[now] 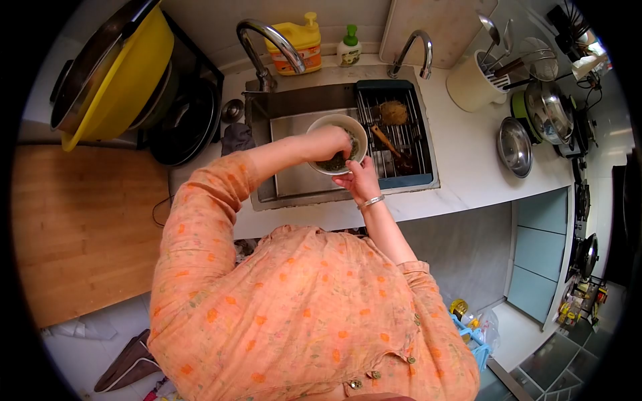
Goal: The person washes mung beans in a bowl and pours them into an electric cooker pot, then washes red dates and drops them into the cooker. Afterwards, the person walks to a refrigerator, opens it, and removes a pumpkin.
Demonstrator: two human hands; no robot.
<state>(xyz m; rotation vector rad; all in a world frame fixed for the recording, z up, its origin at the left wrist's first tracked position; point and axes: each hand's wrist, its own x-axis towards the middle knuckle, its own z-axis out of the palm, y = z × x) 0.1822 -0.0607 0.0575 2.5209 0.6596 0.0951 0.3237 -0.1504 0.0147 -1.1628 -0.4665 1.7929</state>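
A white bowl (322, 122) with dark green, leafy-looking bits (332, 162) in wet-looking contents is held over the sink basin (284, 182). My left hand (330, 142) reaches into it from the left, its fingers curled down among the green bits; whatever they pinch is hidden. My right hand (360, 179), with a bracelet at the wrist, grips the bowl's rim at the lower right, thumb at the edge and fingers underneath.
A dark drain rack (405, 179) holding a round brown scrubber (393, 113) and a wooden-handled brush (384, 139) covers the sink's right side. Two faucets (267, 81) (426, 69) rise behind. A wooden board (90, 227) lies left; a metal bowl (515, 148) stands right.
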